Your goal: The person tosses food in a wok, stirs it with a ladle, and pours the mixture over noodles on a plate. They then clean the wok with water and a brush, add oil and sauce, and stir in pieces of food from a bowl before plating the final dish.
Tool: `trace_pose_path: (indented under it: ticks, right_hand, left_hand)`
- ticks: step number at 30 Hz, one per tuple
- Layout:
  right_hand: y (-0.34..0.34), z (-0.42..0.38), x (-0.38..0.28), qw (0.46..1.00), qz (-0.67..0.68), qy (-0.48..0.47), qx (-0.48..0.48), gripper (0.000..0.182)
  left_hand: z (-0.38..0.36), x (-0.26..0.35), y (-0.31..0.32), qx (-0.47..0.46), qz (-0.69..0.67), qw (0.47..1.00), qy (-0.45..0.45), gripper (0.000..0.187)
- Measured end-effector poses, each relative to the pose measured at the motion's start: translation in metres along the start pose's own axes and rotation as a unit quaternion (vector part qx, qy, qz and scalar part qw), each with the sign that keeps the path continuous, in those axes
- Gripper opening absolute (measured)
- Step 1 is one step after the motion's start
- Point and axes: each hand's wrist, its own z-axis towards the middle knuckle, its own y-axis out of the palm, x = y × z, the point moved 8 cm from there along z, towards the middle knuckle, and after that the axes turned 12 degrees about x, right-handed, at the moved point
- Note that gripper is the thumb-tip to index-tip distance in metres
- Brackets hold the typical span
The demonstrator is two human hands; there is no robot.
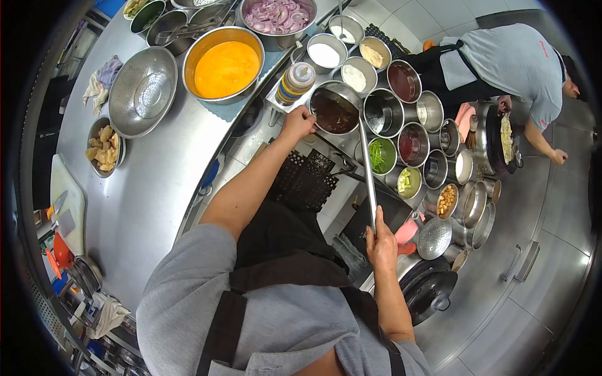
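My right hand [382, 245] is wrapped around the long metal handle of a ladle [369, 172]. The ladle's head lies over the far side of a round metal pot, where it meets dark brown sauce [332, 116]; part of the head is hidden. With closed fingers, my left hand [297, 123] pinches the near left rim of that pot [311, 99]. Just beyond the left hand stands a squeeze bottle [296, 82] with a banded label. A pot with dark liquid [383, 113] and one with chopped greens [380, 156] sit beside the sauce pot.
Several metal pots of powders and sauces crowd the right side, including red sauce [404, 81]. On the left steel counter [160, 182] are a basin of orange liquid [224, 66], sliced onions [276, 15] and a perforated bowl [143, 92]. A co-worker [511, 66] stands by a wok [492, 141].
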Motion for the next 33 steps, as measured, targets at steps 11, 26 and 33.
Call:
trace_pose_path:
  ticks: [11, 26, 33]
  right_hand:
    - [0.024, 0.008, -0.002, 0.971, 0.056, 0.152, -0.174, 0.061]
    - [0.013, -0.003, -0.007, 0.704, 0.55, 0.416, -0.172, 0.051]
    - [0.023, -0.011, -0.012, 0.654, 0.6, 0.422, -0.184, 0.048]
  left_hand:
    - [-0.007, 0.018, -0.004, -0.006, 0.02, 1.0, 0.002, 0.012]
    - [-0.012, 0.008, -0.006, 0.0, -0.045, 0.998, -0.046, 0.015]
    - [-0.019, -0.001, -0.007, -0.003, -0.082, 0.996, -0.041, 0.013]
